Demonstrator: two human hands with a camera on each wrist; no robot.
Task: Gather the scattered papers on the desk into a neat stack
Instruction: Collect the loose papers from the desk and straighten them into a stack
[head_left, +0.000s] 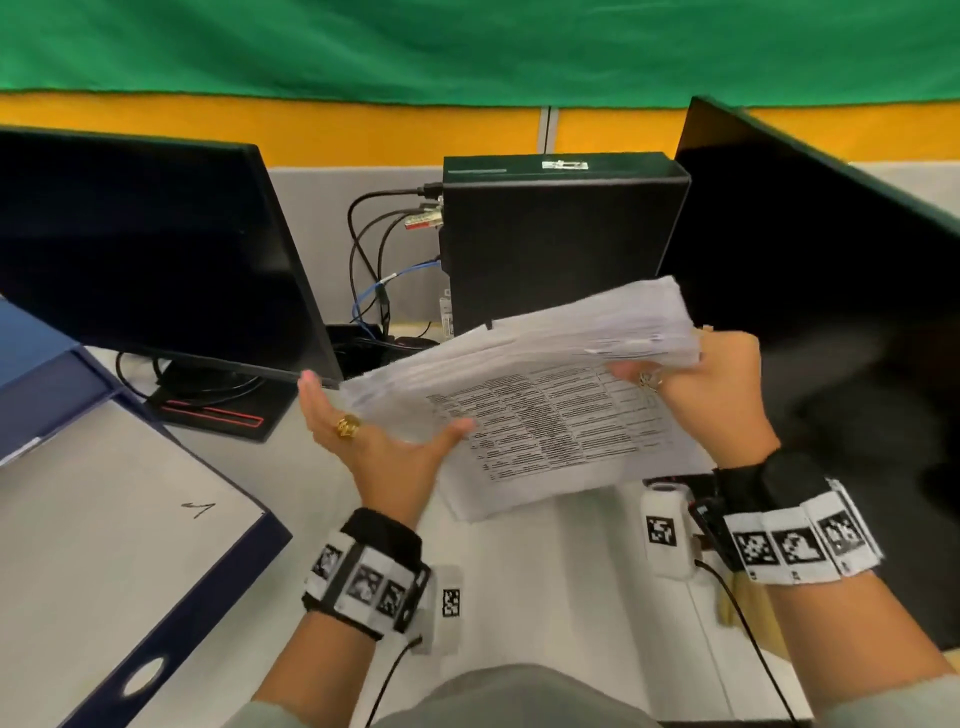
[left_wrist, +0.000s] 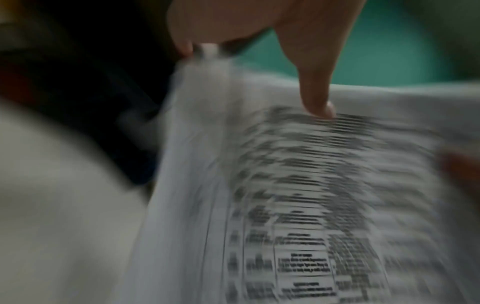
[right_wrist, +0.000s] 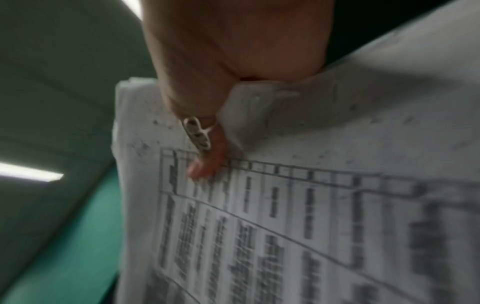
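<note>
A thick stack of white papers (head_left: 545, 395) with printed tables on its front sheet is held tilted above the desk (head_left: 545, 597). My right hand (head_left: 691, 379) grips the stack's right edge, its ringed thumb (right_wrist: 205, 164) on the front sheet and its fingers behind. My left hand (head_left: 379, 431) lies flat against the stack's left edge with straight fingers, its thumb (left_wrist: 319, 107) touching the printed sheet (left_wrist: 298, 205). The stack's edges look uneven, and the lower sheets hang down toward the desk. Both wrist views are blurred.
A dark monitor (head_left: 156, 249) stands at the left and another (head_left: 805, 234) at the right. Between them stand a black computer tower (head_left: 561, 234) and cables (head_left: 374, 270). An open blue binder (head_left: 130, 519) lies on the desk's left side.
</note>
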